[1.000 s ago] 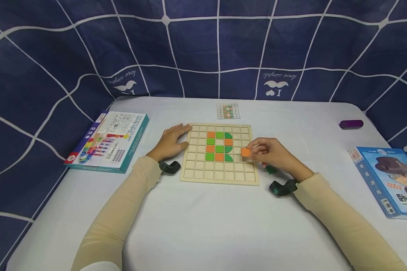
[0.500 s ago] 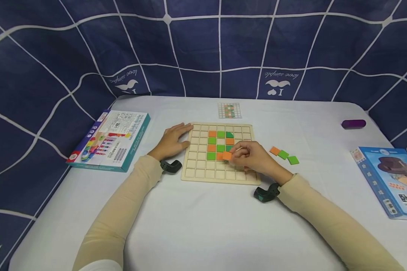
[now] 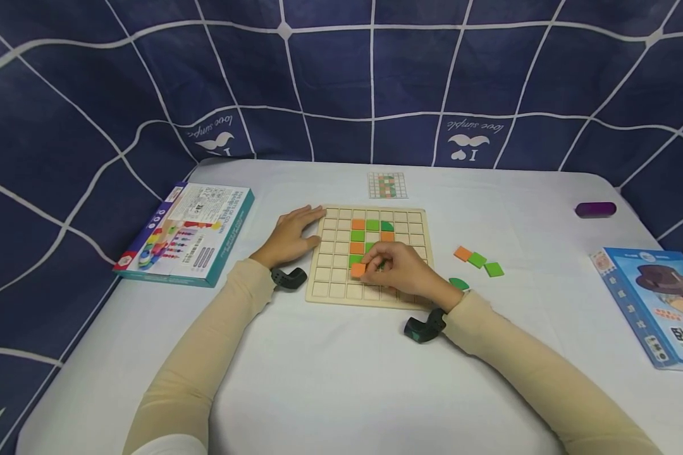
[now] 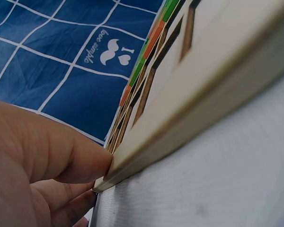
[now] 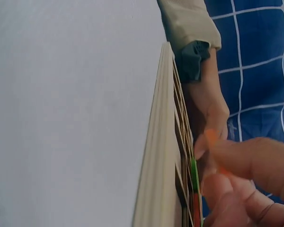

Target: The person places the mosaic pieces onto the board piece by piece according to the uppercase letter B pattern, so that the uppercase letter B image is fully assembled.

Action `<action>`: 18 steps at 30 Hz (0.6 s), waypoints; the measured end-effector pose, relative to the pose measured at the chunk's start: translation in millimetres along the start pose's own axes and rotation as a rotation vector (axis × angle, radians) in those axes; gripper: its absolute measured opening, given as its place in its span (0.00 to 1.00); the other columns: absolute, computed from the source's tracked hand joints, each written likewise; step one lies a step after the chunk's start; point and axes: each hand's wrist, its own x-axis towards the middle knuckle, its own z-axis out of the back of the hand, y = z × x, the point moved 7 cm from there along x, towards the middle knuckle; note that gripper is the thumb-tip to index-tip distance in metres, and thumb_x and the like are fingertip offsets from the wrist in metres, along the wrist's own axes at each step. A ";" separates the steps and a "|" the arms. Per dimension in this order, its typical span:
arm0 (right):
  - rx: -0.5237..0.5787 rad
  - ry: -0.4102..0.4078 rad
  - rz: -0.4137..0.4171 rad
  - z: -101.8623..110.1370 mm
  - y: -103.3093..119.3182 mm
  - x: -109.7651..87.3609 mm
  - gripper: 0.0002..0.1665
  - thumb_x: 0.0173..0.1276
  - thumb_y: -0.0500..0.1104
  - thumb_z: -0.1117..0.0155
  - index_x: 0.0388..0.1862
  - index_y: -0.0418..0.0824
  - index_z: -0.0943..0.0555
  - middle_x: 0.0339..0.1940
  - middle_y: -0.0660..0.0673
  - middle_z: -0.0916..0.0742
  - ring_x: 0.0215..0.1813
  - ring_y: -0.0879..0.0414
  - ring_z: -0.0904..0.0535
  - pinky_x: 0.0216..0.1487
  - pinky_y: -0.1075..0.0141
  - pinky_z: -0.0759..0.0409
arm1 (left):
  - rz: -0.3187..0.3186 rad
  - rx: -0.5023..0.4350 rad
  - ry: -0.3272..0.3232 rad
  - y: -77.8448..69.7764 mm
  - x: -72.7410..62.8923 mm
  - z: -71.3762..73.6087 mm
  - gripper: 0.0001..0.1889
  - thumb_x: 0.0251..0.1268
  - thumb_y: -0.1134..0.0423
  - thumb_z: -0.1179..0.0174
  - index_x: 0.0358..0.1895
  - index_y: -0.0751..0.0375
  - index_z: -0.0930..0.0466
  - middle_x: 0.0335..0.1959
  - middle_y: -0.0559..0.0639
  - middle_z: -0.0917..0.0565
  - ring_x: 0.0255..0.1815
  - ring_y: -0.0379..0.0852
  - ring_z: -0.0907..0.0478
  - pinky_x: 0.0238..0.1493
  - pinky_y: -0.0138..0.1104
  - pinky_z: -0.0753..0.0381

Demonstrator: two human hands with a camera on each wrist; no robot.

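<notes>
As the head view shows, the left hand [image 3: 287, 239] lies with nearly straight fingers at nine o'clock of the wooden grid board [image 3: 321, 290], probably steadying it; the right hand [image 3: 399, 268] pinches an orange square tile [image 3: 358, 271] over it, at seven o'clock of the laid tiles [image 3: 357, 236]. In the left wrist view, the thumb [image 4: 87, 161] touches the board's edge. In the right wrist view, fingers hold the tile's side, perhaps to lower it neatly.

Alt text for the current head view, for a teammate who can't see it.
A right hand pinches an orange square tile over a wooden grid board, at the near end of its green-and-orange tile pattern. The left hand touches the board's left edge. Loose orange and green tiles lie to its right, a small pattern card beyond it.
</notes>
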 end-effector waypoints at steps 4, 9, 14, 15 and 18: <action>-0.086 -0.007 0.015 -4.0 2.6 2.0 0.11 0.65 0.35 0.20 0.44 0.35 0.12 0.30 0.50 0.14 0.23 0.60 0.29 0.28 0.70 0.30 | -0.003 0.004 -0.001 -0.9 -0.7 0.6 0.37 0.74 0.61 0.42 0.84 0.61 0.36 0.87 0.54 0.37 0.90 0.56 0.49 0.87 0.51 0.57; -0.155 0.008 0.015 -7.1 5.2 2.6 0.11 0.64 0.35 0.20 0.44 0.36 0.11 0.29 0.52 0.15 0.25 0.60 0.28 0.30 0.69 0.29 | -0.005 0.008 -0.003 -0.7 0.1 0.4 0.36 0.74 0.61 0.42 0.84 0.61 0.36 0.87 0.54 0.37 0.90 0.56 0.49 0.87 0.51 0.57; -0.187 0.011 0.016 -8.4 6.5 2.9 0.11 0.65 0.35 0.19 0.45 0.36 0.11 0.28 0.53 0.16 0.27 0.60 0.27 0.33 0.68 0.28 | -0.008 0.013 -0.004 -1.0 -0.2 0.9 0.36 0.74 0.61 0.42 0.85 0.61 0.36 0.87 0.54 0.37 0.89 0.56 0.49 0.87 0.52 0.56; -0.190 0.011 0.017 -8.5 6.6 3.0 0.11 0.65 0.35 0.19 0.44 0.36 0.11 0.27 0.53 0.16 0.27 0.60 0.27 0.32 0.68 0.28 | -0.008 0.013 -0.004 -1.3 -0.4 1.2 0.37 0.74 0.61 0.42 0.85 0.61 0.36 0.87 0.54 0.37 0.89 0.56 0.49 0.87 0.52 0.56; -0.192 0.011 0.017 -8.7 6.6 3.0 0.11 0.65 0.36 0.19 0.45 0.36 0.11 0.27 0.53 0.17 0.26 0.60 0.28 0.30 0.69 0.29 | -0.009 0.010 -0.003 -1.6 -0.8 1.1 0.37 0.73 0.61 0.42 0.84 0.61 0.36 0.87 0.54 0.37 0.89 0.56 0.49 0.87 0.52 0.56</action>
